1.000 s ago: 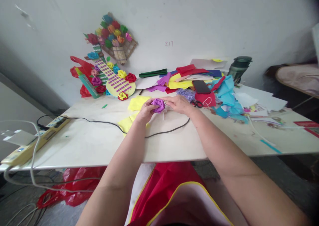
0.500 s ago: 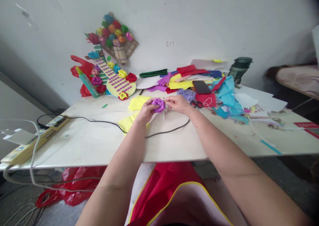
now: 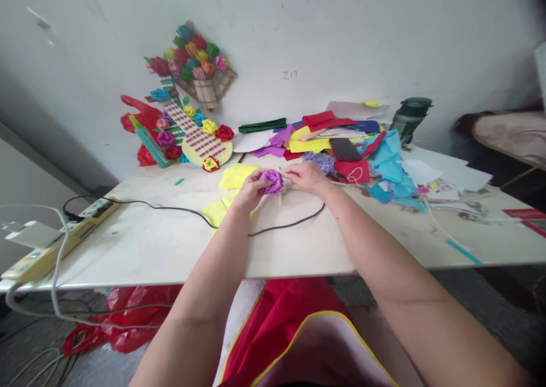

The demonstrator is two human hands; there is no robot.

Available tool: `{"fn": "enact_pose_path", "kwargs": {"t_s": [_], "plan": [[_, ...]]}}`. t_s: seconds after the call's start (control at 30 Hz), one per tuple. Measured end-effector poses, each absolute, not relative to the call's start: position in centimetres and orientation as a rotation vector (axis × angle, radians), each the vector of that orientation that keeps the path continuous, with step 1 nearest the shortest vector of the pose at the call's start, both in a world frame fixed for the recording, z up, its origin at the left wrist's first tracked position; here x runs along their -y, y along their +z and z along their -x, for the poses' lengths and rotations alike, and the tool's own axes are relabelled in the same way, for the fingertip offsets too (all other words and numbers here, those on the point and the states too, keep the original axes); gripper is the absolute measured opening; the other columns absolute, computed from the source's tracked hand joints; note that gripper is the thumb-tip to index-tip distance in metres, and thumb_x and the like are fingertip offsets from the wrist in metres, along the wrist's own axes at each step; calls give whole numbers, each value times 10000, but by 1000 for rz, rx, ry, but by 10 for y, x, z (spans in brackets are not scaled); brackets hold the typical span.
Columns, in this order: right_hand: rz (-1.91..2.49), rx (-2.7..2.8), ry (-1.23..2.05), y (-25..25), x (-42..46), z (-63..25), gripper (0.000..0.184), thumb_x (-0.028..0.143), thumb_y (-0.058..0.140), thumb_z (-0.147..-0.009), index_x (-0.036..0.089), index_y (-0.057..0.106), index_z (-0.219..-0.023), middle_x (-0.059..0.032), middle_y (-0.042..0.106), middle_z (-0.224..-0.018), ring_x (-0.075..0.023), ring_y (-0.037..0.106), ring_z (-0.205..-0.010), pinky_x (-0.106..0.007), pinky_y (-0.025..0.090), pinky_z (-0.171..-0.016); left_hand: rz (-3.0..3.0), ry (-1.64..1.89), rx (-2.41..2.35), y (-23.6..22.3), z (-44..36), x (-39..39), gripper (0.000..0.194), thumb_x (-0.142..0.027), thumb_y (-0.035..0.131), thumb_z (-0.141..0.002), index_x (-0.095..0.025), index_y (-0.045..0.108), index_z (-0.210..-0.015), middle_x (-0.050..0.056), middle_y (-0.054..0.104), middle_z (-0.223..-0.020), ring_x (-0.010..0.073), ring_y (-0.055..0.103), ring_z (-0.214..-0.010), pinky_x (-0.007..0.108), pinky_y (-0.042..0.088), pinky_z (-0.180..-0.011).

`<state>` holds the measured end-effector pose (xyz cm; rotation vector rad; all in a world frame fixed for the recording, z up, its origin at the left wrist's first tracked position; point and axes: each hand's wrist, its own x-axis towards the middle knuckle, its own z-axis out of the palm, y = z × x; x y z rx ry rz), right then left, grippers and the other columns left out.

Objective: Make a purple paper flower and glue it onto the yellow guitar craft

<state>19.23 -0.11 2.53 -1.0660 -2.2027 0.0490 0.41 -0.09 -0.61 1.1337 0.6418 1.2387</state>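
A purple paper flower [image 3: 272, 182] with ruffled petals sits in the fingers of my left hand [image 3: 251, 190], which is closed on its left side. Close by on the right, my right hand [image 3: 306, 176] pinches at something small beside the flower; what lies between those fingertips is too small to name. Just below, a small whitish object [image 3: 280, 198] shows in part, mostly hidden by the hands. Yellow paper pieces [image 3: 236, 176] lie left of my left hand. Behind my right hand are dark-handled scissors [image 3: 339, 176], partly covered.
A black cord [image 3: 170, 207] loops across the table from a power strip [image 3: 55, 242]. At the back stand a flower-decorated paper guitar [image 3: 200, 134] and a green glue bottle [image 3: 151, 145]. Coloured paper [image 3: 313, 143], a phone [image 3: 344, 149] and a dark bottle [image 3: 410, 119] are at the right.
My right hand has shifted slightly and turned beside the flower, covering more of the scissors. The left hand and the flower stay almost where they were.
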Motion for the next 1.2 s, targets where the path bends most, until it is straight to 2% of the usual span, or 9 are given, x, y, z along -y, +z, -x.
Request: {"fn": "enact_pose_path", "kwargs": {"t_s": [0.23, 0.57, 0.9, 1.2], "plan": [[1045, 2254, 113, 23, 1, -192, 278, 272, 452, -863, 160, 680, -749, -34, 637, -611, -132, 526, -584, -230, 340, -598, -1145, 1241, -638, -9, -3, -2, 308, -106, 709, -532, -144, 621, -825, 17, 645, -762, 133, 591, -653, 259, 468, -587], [1167, 2124, 37, 21, 1, -186, 201, 256, 523, -808, 164, 700, -784, -48, 682, -707, -144, 561, -623, -236, 345, -602, -1125, 1239, -659, -7, -3, 0, 311, -101, 712, -520, -143, 619, -814, 16, 640, -744, 137, 584, -643, 277, 468, -608], [1083, 2207, 115, 19, -1, -188, 271, 268, 469, -860, 158, 657, -699, -37, 635, -601, -134, 529, -569, -235, 339, -592, -1125, 1247, -656, -10, -3, -3, 304, -91, 698, -524, -134, 600, -808, 10, 628, -732, 119, 574, -638, 252, 453, -608], [1140, 2088, 134, 19, -2, -190, 137, 245, 574, -775, 170, 677, -727, -26, 658, -632, -140, 546, -594, -238, 339, -581, -1100, 1273, -656, -7, -4, -1, 273, -82, 688, -526, -137, 596, -777, 12, 629, -725, 126, 576, -639, 254, 454, -606]]}}
